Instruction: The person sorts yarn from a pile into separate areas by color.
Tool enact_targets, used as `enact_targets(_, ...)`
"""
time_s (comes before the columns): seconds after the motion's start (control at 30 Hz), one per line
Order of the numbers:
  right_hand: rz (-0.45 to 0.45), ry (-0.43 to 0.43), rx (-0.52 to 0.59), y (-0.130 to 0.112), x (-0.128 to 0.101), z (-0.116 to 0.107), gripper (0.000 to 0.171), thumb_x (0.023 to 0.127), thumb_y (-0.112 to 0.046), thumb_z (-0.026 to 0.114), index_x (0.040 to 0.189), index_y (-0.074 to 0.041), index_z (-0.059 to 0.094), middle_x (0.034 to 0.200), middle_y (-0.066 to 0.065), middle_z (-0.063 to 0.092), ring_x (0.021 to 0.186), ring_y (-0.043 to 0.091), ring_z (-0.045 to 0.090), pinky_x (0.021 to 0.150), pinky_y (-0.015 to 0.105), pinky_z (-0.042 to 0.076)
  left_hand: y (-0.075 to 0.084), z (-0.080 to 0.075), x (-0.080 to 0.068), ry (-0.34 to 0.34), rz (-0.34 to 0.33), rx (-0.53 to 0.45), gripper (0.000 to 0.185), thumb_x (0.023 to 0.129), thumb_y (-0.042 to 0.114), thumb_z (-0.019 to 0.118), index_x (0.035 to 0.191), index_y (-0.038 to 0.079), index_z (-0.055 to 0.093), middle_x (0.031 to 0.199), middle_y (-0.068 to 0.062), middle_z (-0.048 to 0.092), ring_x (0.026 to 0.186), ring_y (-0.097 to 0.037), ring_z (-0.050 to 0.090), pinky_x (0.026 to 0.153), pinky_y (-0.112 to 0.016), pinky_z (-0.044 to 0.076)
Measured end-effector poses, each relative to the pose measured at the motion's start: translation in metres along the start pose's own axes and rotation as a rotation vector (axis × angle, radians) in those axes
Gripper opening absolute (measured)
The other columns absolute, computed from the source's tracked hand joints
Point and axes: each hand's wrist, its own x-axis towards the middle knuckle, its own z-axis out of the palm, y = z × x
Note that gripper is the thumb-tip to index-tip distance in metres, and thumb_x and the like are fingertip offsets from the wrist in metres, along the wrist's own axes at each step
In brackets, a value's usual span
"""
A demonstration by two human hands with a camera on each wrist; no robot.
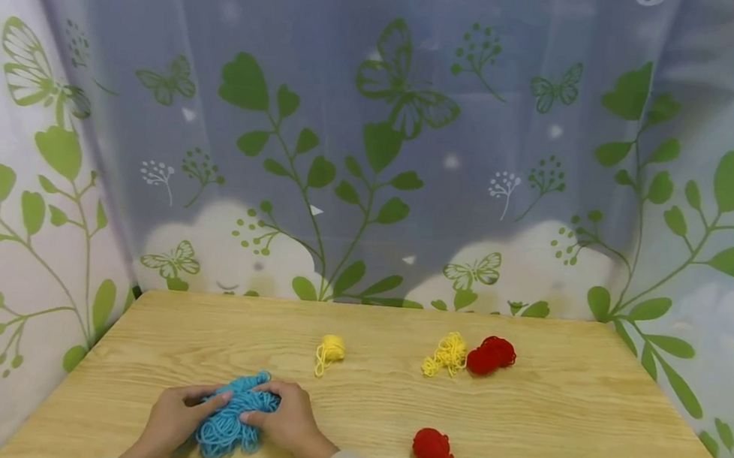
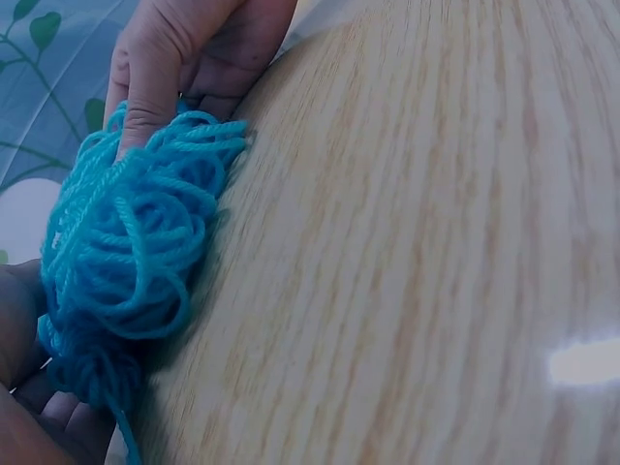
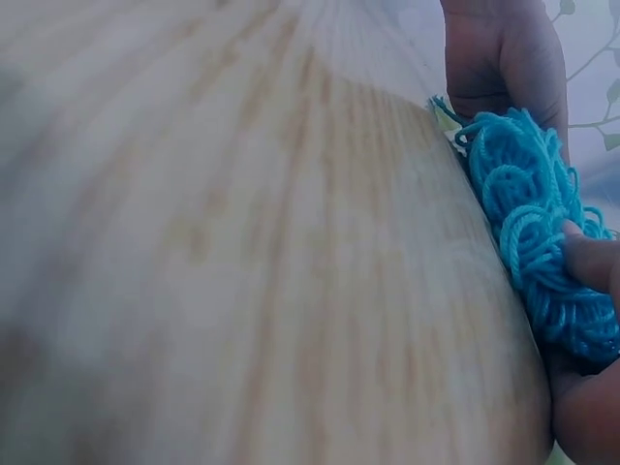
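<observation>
A loose bundle of blue yarn lies on the wooden table near its front left. Both hands hold it from either side. My left hand grips its left side, thumb laid over the top. My right hand grips its right side, thumb pressed into the strands. In the left wrist view the blue yarn sits between the left hand at the bottom and the right hand above. The right wrist view shows the blue yarn with the right hand on it and the left hand behind.
A small yellow yarn ball lies behind the hands. Further right lie a loose yellow tangle and a red yarn clump side by side. A red yarn ball rests near the front. A leaf-printed curtain surrounds the table.
</observation>
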Motion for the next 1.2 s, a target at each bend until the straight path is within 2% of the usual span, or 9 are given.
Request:
enact_targets(0.17,0.003,-0.031,0.023,-0.002,-0.001,-0.005,0.035,0.079,-0.025,0.080,0.111,-0.016,0.071,0.122,0.000,0.065,0.123,0.027,0.054,0.103,0.047,0.042,0.000,0.001,0.001,0.007,0.009,-0.006,0.078,0.075,0.064,0.068,0.122,0.001,0.064,0.129,-0.023,0.057,0.125,-0.046,0.045,0.100,-0.057,0.040)
enact_targets(0.3,-0.033,-0.077,0.048,-0.006,-0.004,-0.015,0.041,0.080,-0.026,0.079,0.117,-0.011,0.069,0.125,0.005,0.064,0.124,0.028,0.053,0.104,0.046,0.042,0.001,0.002,0.001,0.013,0.016,-0.010,0.078,0.076,0.063,0.068,0.121,0.000,0.064,0.128,-0.023,0.059,0.125,-0.045,0.046,0.100,-0.057,0.041)
enact_targets(0.53,-0.028,-0.130,0.077,-0.014,-0.002,-0.045,0.042,0.085,-0.025,0.075,0.121,-0.007,0.066,0.120,0.002,0.066,0.111,0.022,0.060,0.092,0.037,0.051,0.000,0.003,0.001,0.027,0.018,-0.002,0.073,0.077,0.061,0.069,0.120,0.002,0.066,0.126,-0.022,0.060,0.124,-0.045,0.046,0.101,-0.058,0.039)
enact_targets(0.7,-0.046,-0.070,0.055,-0.015,0.000,-0.077,0.043,0.085,-0.024,0.075,0.123,-0.007,0.065,0.121,0.008,0.065,0.114,0.029,0.057,0.093,0.042,0.050,0.001,0.004,-0.001,0.034,0.020,0.003,0.071,0.076,0.061,0.070,0.118,0.003,0.068,0.124,-0.021,0.062,0.123,-0.045,0.048,0.101,-0.058,0.039)
enact_targets(0.93,-0.094,0.012,-0.011,-0.001,0.000,-0.133,0.048,0.087,-0.024,0.072,0.129,-0.002,0.059,0.129,0.016,0.059,0.119,0.035,0.054,0.098,0.048,0.046,0.000,0.003,0.000,0.037,0.015,0.004,0.074,0.074,0.063,0.070,0.117,0.003,0.068,0.123,-0.021,0.062,0.122,-0.045,0.048,0.100,-0.058,0.040)
enact_targets(1.03,-0.090,0.076,-0.034,0.008,-0.001,-0.155,0.047,0.087,-0.021,0.072,0.129,-0.002,0.059,0.130,0.016,0.059,0.121,0.036,0.053,0.100,0.049,0.044,0.000,0.003,0.000,0.041,0.019,0.013,0.074,0.074,0.063,0.070,0.117,0.003,0.068,0.123,-0.021,0.062,0.121,-0.045,0.049,0.100,-0.058,0.040)
enact_targets(1.2,-0.031,0.213,-0.071,0.023,-0.006,-0.187,0.046,0.086,-0.019,0.073,0.128,-0.004,0.061,0.130,0.016,0.059,0.121,0.036,0.053,0.100,0.048,0.045,0.001,0.004,0.002,0.035,0.010,0.017,0.076,0.073,0.065,0.069,0.118,0.003,0.067,0.124,-0.021,0.061,0.122,-0.045,0.048,0.100,-0.058,0.040)
